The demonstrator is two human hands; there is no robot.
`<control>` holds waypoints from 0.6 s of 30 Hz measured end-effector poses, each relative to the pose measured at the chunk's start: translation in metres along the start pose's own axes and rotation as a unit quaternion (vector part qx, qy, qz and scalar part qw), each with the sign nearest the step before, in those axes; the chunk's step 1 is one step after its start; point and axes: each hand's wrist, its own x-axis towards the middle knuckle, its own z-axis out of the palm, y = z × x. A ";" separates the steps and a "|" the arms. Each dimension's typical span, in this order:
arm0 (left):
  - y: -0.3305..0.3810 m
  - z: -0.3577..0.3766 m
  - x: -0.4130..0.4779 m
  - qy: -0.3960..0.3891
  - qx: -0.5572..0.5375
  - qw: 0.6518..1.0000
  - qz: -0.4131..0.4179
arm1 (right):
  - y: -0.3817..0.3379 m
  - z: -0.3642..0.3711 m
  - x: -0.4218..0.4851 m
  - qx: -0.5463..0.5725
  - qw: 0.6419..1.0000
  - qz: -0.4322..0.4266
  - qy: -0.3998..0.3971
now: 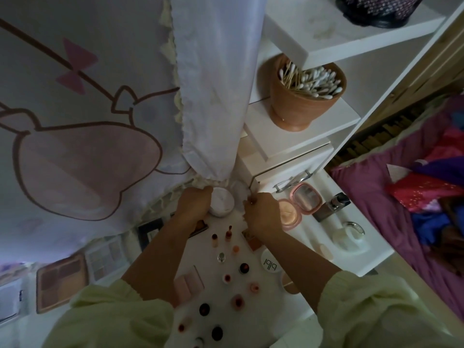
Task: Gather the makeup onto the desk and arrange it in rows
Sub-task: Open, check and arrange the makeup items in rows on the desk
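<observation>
On the white desk (253,292), small lipsticks and bottles (227,277) stand in rows between my forearms. My left hand (194,203) curls against the left side of a round white jar (223,204) at the back of the desk. My right hand (262,213) pinches something small and thin by the corner of a white drawer box (283,172); what it is I cannot tell. Right of that hand lie an open pink compact (305,198) and a foundation bottle (331,204). Eyeshadow palettes (61,282) lie along the left.
A white curtain (211,96) hangs down to the desk just behind my hands. White shelves at the right carry a terracotta pot of cotton swabs (306,96). A round white lid (271,263) and a pink palette (188,285) lie on the desk. A bed with purple bedding (391,197) is at the far right.
</observation>
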 end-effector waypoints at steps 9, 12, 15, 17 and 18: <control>-0.004 -0.003 0.008 -0.053 -0.035 0.997 -0.034 | 0.011 -0.008 0.009 -0.167 0.985 -0.032 0.006; -0.003 -0.004 0.005 -0.064 -0.035 0.996 -0.042 | 0.012 -0.010 0.011 -0.169 0.984 -0.051 -0.005; 0.000 -0.006 0.000 -0.060 -0.042 0.996 -0.043 | 0.010 -0.016 0.010 -0.157 0.986 -0.057 -0.004; 0.000 -0.009 -0.003 -0.044 -0.043 0.997 -0.038 | 0.006 -0.022 0.005 -0.164 0.984 -0.070 -0.007; 0.001 -0.012 -0.005 -0.035 -0.048 0.998 -0.037 | 0.003 -0.027 0.001 -0.166 0.983 -0.080 -0.009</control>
